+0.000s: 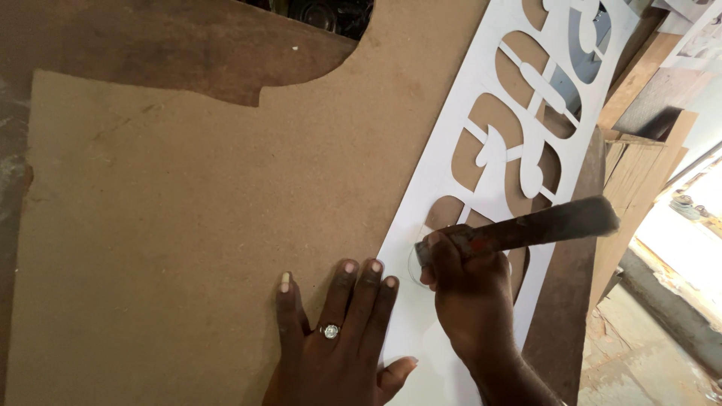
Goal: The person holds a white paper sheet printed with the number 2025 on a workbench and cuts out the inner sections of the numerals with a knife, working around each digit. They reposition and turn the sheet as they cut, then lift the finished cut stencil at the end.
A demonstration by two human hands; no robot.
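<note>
- The left hand [331, 338] lies flat and released, palm down, on the brown fibreboard sheet [180, 225]; its fingertips [370, 268] touch the left edge of the white cut-out stencil [459, 150], and the thumb rests on the stencil's lower part.
- A ring [329, 331] sits on one finger of that hand.
- The right hand [466, 293] is clenched around the handle end of a dark, worn flat tool [541, 225], whose blade runs up and to the right across the stencil.
- The stencil lies slanted on the fibreboard, running from just beside the hands towards the upper right, with brown board showing through its curved openings.
- Wooden planks [639, 173] stand to the right of the board, beyond the worktop's edge.
- A second, darker board [150, 45] lies under the fibreboard at the top left.
</note>
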